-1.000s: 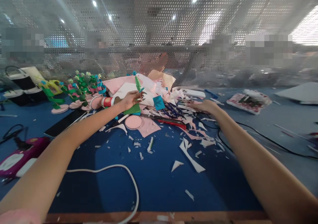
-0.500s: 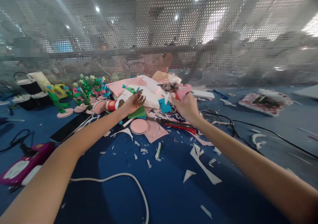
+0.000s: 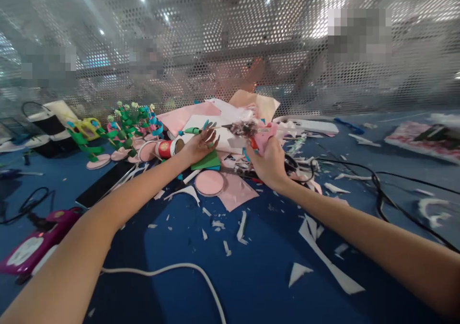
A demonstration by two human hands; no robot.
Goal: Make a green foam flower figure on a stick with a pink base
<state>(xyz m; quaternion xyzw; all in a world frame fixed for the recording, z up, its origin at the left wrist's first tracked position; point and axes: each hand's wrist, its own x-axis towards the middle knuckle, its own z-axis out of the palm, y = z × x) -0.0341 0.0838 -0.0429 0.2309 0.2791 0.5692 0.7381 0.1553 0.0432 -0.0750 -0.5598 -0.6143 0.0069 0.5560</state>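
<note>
My right hand [image 3: 269, 163] is wrapped round a pink hot glue gun [image 3: 265, 134]. The gun's dark nozzle points left toward my left hand [image 3: 201, 145]. Between my left thumb and fingers sits a rolled green paper piece [image 3: 192, 130] with a blue tip, and the other fingers are loosely spread. The nozzle is close to my left fingertips; whether they touch I cannot tell. Under the left hand lie green paper sheets [image 3: 208, 161]. A round pink disc [image 3: 210, 183] rests in front of them, partly over a pink paper sheet [image 3: 239, 194].
At left stand several green paper plants [image 3: 125, 122] on pink discs, beside a red paper cup [image 3: 166, 148] on its side. Nearer lie a phone [image 3: 104, 185], a purple power strip [image 3: 43, 240] and a white cable [image 3: 179, 266]. Black cords [image 3: 377, 190] cross the right side among paper scraps [image 3: 330, 261].
My right hand has picked up the pink glue gun from the pile and brought it left, close to my left hand. The green paper piece in my left hand has tilted from upright to level.
</note>
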